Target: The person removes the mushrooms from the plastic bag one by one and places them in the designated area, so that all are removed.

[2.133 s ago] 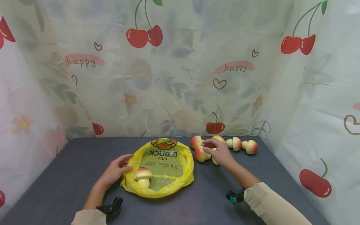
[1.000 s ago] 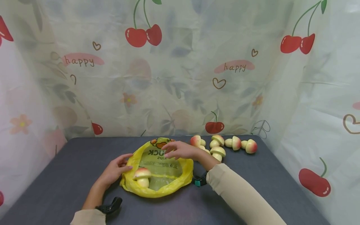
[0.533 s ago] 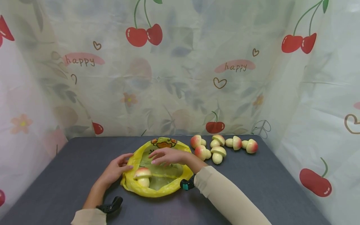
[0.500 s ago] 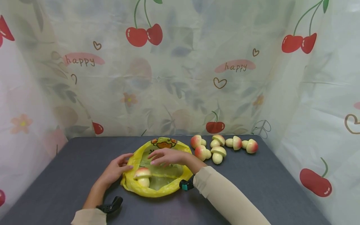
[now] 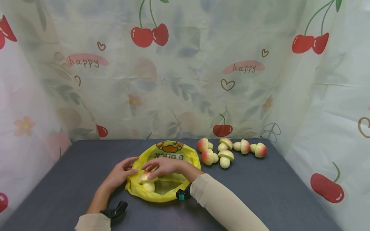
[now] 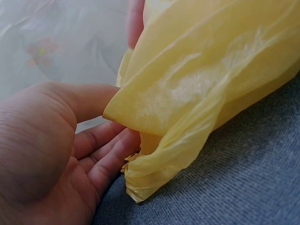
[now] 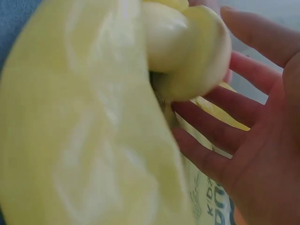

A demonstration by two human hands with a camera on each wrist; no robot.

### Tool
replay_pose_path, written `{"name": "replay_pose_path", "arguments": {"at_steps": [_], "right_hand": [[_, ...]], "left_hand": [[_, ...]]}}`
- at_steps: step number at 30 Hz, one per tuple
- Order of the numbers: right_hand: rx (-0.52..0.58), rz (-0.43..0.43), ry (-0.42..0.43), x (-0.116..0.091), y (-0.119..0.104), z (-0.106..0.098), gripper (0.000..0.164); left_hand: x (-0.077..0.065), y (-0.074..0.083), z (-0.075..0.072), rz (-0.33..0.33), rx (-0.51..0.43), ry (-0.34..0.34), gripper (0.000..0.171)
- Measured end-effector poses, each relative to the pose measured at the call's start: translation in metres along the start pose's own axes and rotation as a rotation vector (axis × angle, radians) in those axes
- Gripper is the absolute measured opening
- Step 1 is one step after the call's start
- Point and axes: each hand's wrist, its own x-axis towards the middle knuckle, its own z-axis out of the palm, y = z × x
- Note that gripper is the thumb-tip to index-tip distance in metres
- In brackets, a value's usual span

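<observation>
In the head view a yellow plastic bag [image 5: 190, 160] with a duck print lies with its mouth wide. One toy mushroom [image 5: 148, 185], with a red-tinged cap and pale stem, sits inside at its near left. My left hand [image 5: 118, 173] holds the bag's left rim; in the left wrist view, yellow film runs between thumb and fingers. My right hand [image 5: 166, 166] reaches over the bag to the mushroom's cap. The right wrist view shows its fingers [image 7: 211, 126] spread around the mushroom [image 7: 197, 61], with the thumb apart from it.
Several more toy mushrooms [image 5: 224, 158] lie in a group right of the bag, toward the back of the dark table [image 5: 274, 192]. A printed curtain [image 5: 173, 106] hangs behind the table and at both sides. Each wrist wears a dark band.
My right hand has moved left from above the mushroom group, across the bag, down to the mushroom inside. My left hand stays at the bag's rim. The mushroom group is unchanged.
</observation>
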Motion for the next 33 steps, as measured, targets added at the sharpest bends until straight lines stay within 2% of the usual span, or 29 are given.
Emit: {"name": "replay_pose_path", "arguments": {"at_steps": [5,9,13,17,24,33], "right_hand": [[-0.071,-0.051,-0.023,0.006,-0.004,0.004,0.051],[-0.140,-0.064,-0.028,0.008,-0.006,0.006,0.051],[-0.162,-0.058,-0.031,0.008,-0.008,0.008,0.050],[-0.161,-0.046,-0.031,0.006,-0.009,0.008,0.049],[-0.195,-0.028,0.005,-0.001,-0.009,0.006,0.048],[-0.240,-0.068,0.100,-0.013,-0.011,0.002,0.046]], "left_hand": [[-0.012,0.022,-0.001,0.012,0.008,-0.011,0.051],[-0.015,0.026,-0.001,0.014,0.009,-0.016,0.051],[-0.014,0.025,-0.001,0.013,-0.001,-0.014,0.051],[-0.012,0.021,-0.001,0.028,0.003,-0.014,0.050],[0.008,-0.018,0.000,0.027,0.007,0.004,0.055],[0.006,-0.016,-0.001,0.025,-0.006,0.005,0.055]]}}
